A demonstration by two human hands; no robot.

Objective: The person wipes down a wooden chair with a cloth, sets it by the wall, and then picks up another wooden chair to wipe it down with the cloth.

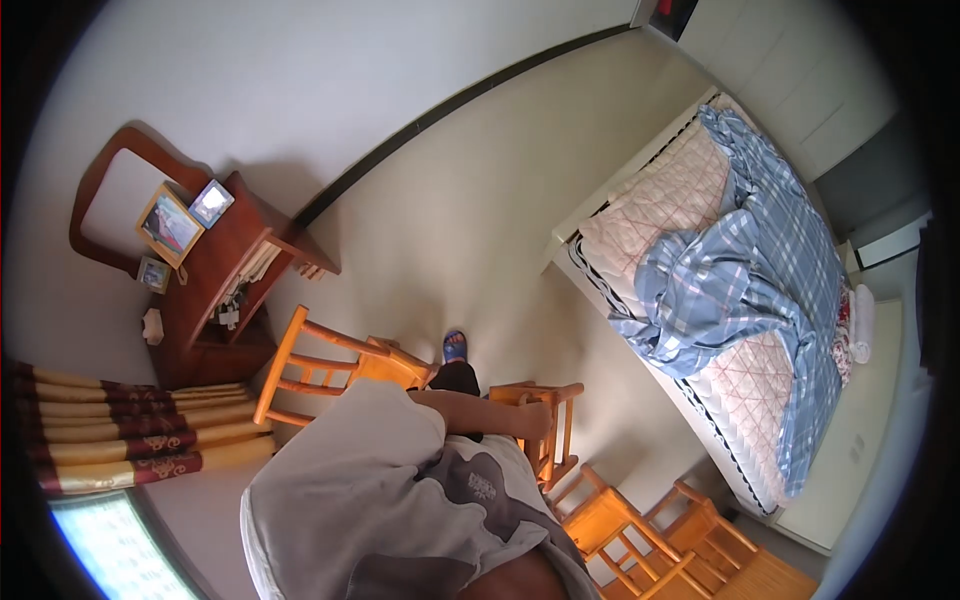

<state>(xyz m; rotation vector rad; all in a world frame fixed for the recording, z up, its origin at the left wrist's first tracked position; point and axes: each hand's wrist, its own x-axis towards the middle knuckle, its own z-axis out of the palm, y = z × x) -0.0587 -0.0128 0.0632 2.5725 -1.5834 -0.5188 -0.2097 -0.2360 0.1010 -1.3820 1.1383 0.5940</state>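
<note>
My left arm crosses in front of my grey shirt, and my left hand point(537, 420) is closed at the edge of a small orange wooden chair point(566, 425). The fingers look wrapped on its frame, though they are small and partly hidden. Another wooden chair point(330, 365) stands to the left, partly covered by my shirt. At the bottom edge only a piece of my right arm shows; my right hand is out of sight. My foot in a blue sandal point(455, 347) is on the floor between the two chairs.
More wooden chairs point(610, 515) crowd the lower right. A bed with a pink quilted mattress point(660, 190) and a rumpled blue plaid sheet point(740, 270) is at right. At left are a red-brown dresser point(200, 290) with picture frames point(170, 225), and striped curtains point(140, 430).
</note>
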